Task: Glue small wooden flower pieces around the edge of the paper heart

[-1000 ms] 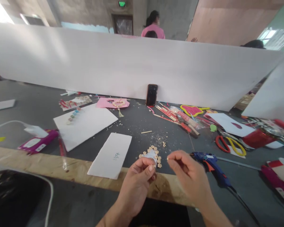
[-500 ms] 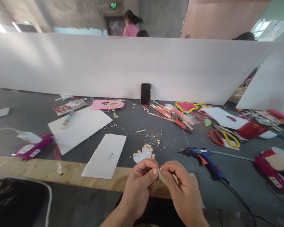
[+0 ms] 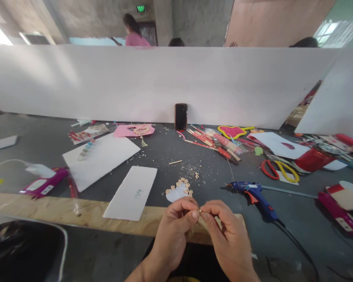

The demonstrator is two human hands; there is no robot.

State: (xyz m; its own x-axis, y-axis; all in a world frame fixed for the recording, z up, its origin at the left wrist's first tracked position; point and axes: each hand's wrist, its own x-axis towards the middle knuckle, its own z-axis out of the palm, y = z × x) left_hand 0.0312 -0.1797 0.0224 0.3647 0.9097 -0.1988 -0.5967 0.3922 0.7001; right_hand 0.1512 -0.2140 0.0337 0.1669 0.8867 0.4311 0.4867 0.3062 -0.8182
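Observation:
My left hand [image 3: 176, 227] and my right hand [image 3: 225, 231] meet at the table's front edge, thumb and forefinger of each pinched together. Between the fingertips is a tiny pale wooden piece [image 3: 199, 210], too small to make out fully; both hands seem to grip it. Just beyond lies a white heart-shaped card [image 3: 176, 193], its upper rim set with small wooden pieces [image 3: 182, 181]; my fingers hide its lower tip. Past it are a small cluster of wooden bits [image 3: 197, 175], scattered crumbs and a short wooden stick [image 3: 175, 162].
A blue glue gun [image 3: 254, 192] lies right, its cord trailing forward. Beyond it are scissors [image 3: 270, 170] and a red can [image 3: 314, 158]. A white card [image 3: 132, 192] lies left. A phone [image 3: 181, 116] leans against the white partition [image 3: 135, 86]; a person in pink [image 3: 137, 39] is behind it.
My hands hold nearly the same pinch, with the tiny piece showing slightly more. Behind the partition, the person in pink has moved left. The view has shifted slightly.

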